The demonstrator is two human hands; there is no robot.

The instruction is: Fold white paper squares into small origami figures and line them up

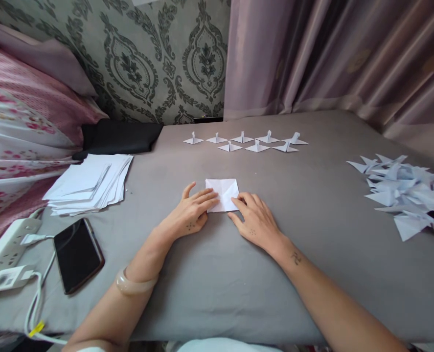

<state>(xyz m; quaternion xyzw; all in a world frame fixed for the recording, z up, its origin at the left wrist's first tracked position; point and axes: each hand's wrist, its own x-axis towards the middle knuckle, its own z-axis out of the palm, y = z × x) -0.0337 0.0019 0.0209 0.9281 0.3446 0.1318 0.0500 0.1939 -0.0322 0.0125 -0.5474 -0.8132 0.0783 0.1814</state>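
A small white square of paper [222,188] with faint crease lines lies flat on the grey cloth in front of me. The fingers of my left hand [194,208] are stretched out over its left part, with the thumb raised apart. My right hand [255,215] touches the right edge with its fingertips, its thumb spread below the corner. Neither hand grips the sheet. Beyond the paper stand several folded paper cranes [257,146] in two rows.
At left lie a stack of white paper [88,186], a black phone [78,256], a white power strip [4,256] with cables, and a black folded item [119,137]. A heap of folded paper pieces [403,186] lies at right. Curtains [293,54] hang behind the grey-covered table [312,283].
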